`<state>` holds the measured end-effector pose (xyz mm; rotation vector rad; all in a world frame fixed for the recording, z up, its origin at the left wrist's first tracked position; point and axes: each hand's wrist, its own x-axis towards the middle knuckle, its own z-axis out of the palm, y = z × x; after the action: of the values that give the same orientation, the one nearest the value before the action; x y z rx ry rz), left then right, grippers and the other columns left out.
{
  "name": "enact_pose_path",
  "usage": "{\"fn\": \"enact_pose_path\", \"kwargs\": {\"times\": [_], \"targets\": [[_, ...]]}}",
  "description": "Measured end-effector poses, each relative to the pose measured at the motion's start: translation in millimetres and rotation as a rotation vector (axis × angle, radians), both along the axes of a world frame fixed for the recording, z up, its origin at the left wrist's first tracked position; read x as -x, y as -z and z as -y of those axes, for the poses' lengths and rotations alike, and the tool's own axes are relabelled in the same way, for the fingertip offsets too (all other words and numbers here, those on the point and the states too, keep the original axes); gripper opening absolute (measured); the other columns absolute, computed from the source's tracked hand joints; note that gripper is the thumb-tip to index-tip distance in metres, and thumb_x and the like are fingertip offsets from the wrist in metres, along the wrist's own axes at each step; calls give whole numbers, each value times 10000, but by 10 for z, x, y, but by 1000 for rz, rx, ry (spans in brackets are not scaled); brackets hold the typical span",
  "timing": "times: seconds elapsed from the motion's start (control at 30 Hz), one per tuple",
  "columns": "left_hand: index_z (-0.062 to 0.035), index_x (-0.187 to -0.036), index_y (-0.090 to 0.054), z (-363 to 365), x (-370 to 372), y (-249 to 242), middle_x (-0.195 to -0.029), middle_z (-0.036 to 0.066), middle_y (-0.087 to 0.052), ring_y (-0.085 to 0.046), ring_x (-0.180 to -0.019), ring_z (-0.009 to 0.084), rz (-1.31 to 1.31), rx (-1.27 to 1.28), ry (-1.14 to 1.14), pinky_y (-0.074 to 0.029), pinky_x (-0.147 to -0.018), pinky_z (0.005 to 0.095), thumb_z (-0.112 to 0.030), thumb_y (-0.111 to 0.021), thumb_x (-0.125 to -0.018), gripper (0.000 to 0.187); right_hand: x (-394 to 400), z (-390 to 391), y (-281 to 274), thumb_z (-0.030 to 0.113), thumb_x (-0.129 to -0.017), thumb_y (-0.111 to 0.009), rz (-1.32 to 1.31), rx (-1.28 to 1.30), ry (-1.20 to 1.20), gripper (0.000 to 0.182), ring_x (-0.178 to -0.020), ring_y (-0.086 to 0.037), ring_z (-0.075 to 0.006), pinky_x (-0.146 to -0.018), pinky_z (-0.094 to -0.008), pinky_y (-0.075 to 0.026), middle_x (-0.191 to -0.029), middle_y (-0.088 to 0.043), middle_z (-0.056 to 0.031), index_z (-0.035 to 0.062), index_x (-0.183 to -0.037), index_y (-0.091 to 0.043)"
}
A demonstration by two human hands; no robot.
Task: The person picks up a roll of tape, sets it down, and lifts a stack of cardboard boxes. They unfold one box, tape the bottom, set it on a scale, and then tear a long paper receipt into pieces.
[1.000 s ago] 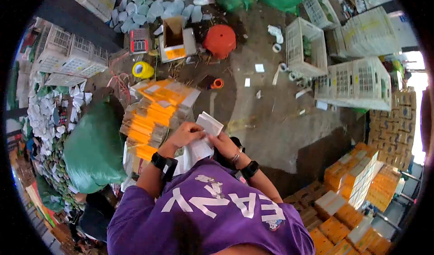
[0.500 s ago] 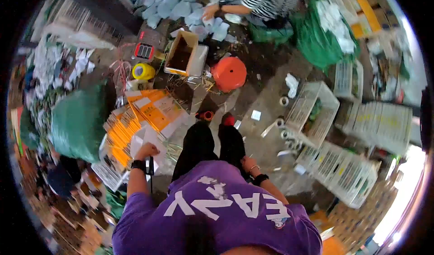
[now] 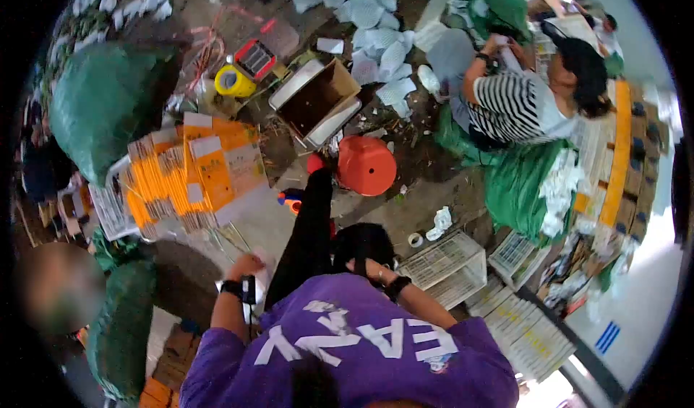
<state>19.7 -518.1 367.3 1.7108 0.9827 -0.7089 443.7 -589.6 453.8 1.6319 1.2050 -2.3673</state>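
Note:
My left hand (image 3: 247, 265), with a black device on its wrist, hangs low beside my left leg. Its fingers look closed on a white sheet (image 3: 247, 312), which shows only in parts around the hand and wrist. Against my bent right leg lies my right hand (image 3: 372, 269), wearing a light bracelet and a black wristband. Its fingers are partly lost against the dark trousers. A red stool (image 3: 367, 166) stands just ahead of my feet, with an open carton (image 3: 318, 104) beyond it. Orange-and-white flat cartons (image 3: 210, 162) are piled ahead of my left hand.
A co-worker in a striped top (image 3: 517, 108) sits at the upper right among green sacks (image 3: 506, 191). White crates (image 3: 448, 267) stand at my right. A yellow tape roll (image 3: 235, 83) and large green sack (image 3: 101, 104) are at left. Pale foam sheets (image 3: 379, 46) cover the floor ahead.
My view has turned right and I have moved forward, so the stool is nearer and more of the co-worker shows. My left leg is stretched forward. My left hand is farther from the carton pile.

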Motion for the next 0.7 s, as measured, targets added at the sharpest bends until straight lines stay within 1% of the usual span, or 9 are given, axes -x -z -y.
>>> {"fn": "enact_pose_path", "kwargs": {"times": [0.1, 0.17, 0.23, 0.3, 0.37, 0.43, 0.47, 0.63, 0.7], "targets": [[-31, -793, -639, -1099, -689, -771, -692, 174, -606, -578, -609, 311, -22, -87, -405, -439, -557, 384, -318, -606, -745, 292, 118, -510, 226, 405, -799, -604, -24, -69, -1, 711, -794, -581, -238, -717, -358, -473, -837, -594, -150, 31, -1306, -275], [-11, -770, -619, -1424, -942, -1209, -623, 125, -585, -545, -543, 220, 39, -51, -775, -413, -522, 338, -241, -631, -746, 232, 261, -504, 243, 383, -773, -636, -42, 117, -168, 719, -836, -588, -261, -725, -354, -470, -943, -589, -194, 32, -1299, -293], [-3, -747, -606, -1507, -953, -1015, -600, 81, -561, -512, -536, 161, 81, -27, -939, -396, -508, 302, -216, -626, -763, 215, 334, -435, 431, 360, -749, -650, 83, -258, -133, 647, -777, -577, -260, -668, -356, -457, -867, -596, -173, 20, -1228, -380], [6, -724, -594, -1515, -927, -970, -576, 37, -536, -479, -529, 103, 146, -15, -1092, -379, -493, 267, -191, -620, -780, 207, 197, -629, 526, 392, -731, -627, 45, 39, -173, 610, -847, -569, -312, -713, -384, -440, -925, -593, -199, -13, -1145, -436], [1, -706, -583, -1531, -1028, -1077, -569, -29, -483, -420, -536, 42, 151, 49, -1393, -332, -467, 228, -177, -591, -818, 211, -25, -838, 353, 92, -711, -526, -327, 131, -374, 376, -803, -581, -323, -706, -393, -452, -915, -606, -191, 9, -1078, -505], [-29, -728, -589, -1389, -972, -961, -569, -50, -476, -412, -509, 34, 171, 106, -1655, -308, -448, 219, -164, -582, -830, 169, -302, -43, 857, 112, -740, -540, -603, -209, -835, 248, -770, -575, -312, -703, -383, -448, -896, -610, -166, 5, -962, -570], [-46, -741, -586, -1387, -970, -1001, -572, -57, -472, -412, -507, 31, 189, 94, -1776, -312, -451, 215, -150, -577, -831, 139, -393, -159, 906, 112, -740, -540, -618, -203, -851, 248, -770, -575, -312, -703, -383, -448, -896, -610, -166, 5, -962, -570], [-60, -741, -555, -1306, -950, -641, -664, -44, -511, -465, -590, 65, 390, -249, -2128, -379, -551, 206, -30, -522, -826, 96, -780, -1724, 1293, 252, -825, -531, -715, 530, -833, 361, -964, -544, -209, -833, -327, -414, -962, -605, -107, -52, -1021, -535], [-50, -743, -549, -1478, -1097, -457, -690, -30, -528, -477, -615, 69, 282, -499, -2257, -388, -582, 209, -48, -547, -813, 71, -843, -2505, 2124, 182, -791, -547, 61, -174, -1177, 351, -921, -563, -218, -819, -318, -437, -1001, -586, -138, 7, -1094, -513]]}}
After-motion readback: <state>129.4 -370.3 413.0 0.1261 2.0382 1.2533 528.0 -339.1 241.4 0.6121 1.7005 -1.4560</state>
